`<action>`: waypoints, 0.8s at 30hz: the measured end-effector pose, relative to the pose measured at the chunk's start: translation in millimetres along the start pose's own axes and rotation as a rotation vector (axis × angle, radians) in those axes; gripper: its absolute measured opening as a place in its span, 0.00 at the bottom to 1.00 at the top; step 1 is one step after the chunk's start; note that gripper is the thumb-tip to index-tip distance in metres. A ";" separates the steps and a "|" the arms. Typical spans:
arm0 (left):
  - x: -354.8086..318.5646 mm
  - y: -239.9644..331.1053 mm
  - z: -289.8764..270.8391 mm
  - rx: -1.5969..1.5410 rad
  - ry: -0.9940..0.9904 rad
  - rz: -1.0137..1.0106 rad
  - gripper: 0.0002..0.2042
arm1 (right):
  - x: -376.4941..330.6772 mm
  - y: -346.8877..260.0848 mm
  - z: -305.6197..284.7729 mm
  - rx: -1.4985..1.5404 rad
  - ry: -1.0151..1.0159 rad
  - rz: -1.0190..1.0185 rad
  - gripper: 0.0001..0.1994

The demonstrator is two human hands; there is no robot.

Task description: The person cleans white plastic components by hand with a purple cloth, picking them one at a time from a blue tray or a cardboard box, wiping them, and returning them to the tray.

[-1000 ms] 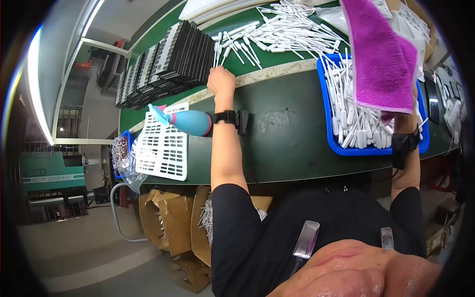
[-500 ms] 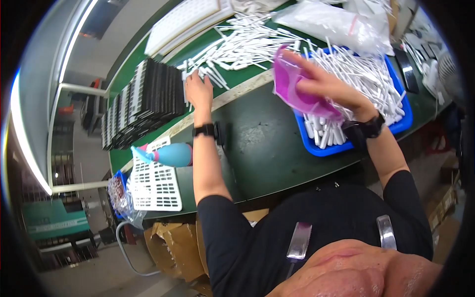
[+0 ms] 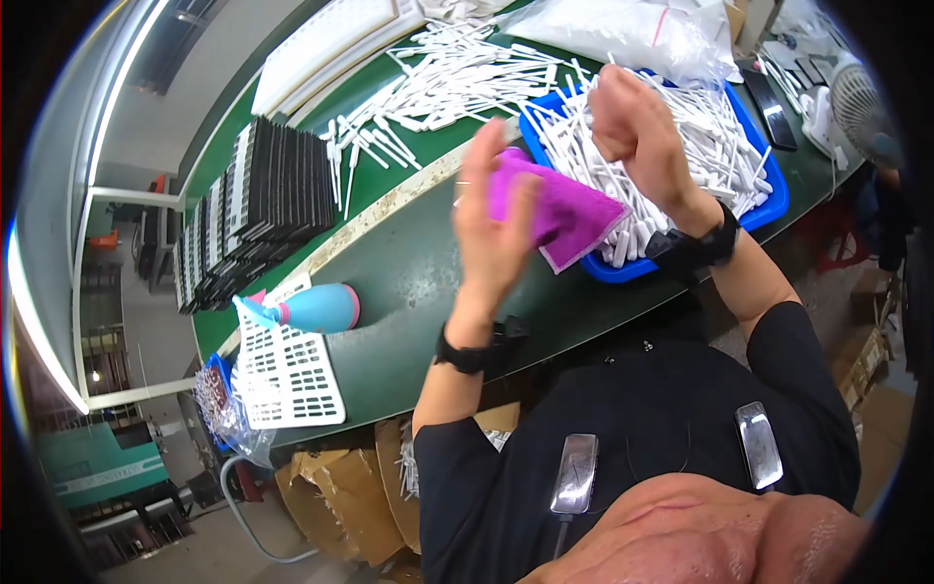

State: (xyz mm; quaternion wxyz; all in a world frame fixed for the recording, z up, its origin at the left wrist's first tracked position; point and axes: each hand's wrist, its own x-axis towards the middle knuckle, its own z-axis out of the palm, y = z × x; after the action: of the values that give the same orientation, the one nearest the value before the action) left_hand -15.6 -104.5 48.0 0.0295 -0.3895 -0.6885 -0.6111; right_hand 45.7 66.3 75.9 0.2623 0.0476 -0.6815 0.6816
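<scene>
My left hand (image 3: 491,219), blurred, is raised over the green tabletop with its thumb apart from its fingers. Just behind it is a purple cloth (image 3: 574,206), which overlaps the near left edge of a blue basket (image 3: 623,273). The cloth shows between the thumb and fingers, but no grip on it is plain. My right hand (image 3: 642,141) hovers above the basket, apart from the cloth; its fingers look bent and are smeared by motion. White sticks with thicker ends (image 3: 720,161) fill the basket.
More white sticks (image 3: 448,83) lie loose at the back. Stacked black trays (image 3: 282,185) stand at left. A blue spray bottle (image 3: 326,309) lies by a white perforated rack (image 3: 297,380). A clear plastic bag (image 3: 623,34) and small fan (image 3: 866,112) are at the far right.
The purple cloth has left my right hand and is now lower, beside my left hand. My left hand has moved right from the loose sticks near the black trays.
</scene>
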 end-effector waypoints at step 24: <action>-34.9 -38.3 -15.4 0.656 -0.367 0.261 0.17 | -15.3 40.3 -89.4 0.749 0.119 0.203 0.17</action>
State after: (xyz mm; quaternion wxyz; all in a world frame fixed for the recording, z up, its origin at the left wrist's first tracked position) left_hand -20.0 -133.3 2.5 0.1061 -0.5464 -0.7856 -0.2702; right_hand 68.0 149.8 27.0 0.1971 0.0325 -0.3705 0.9071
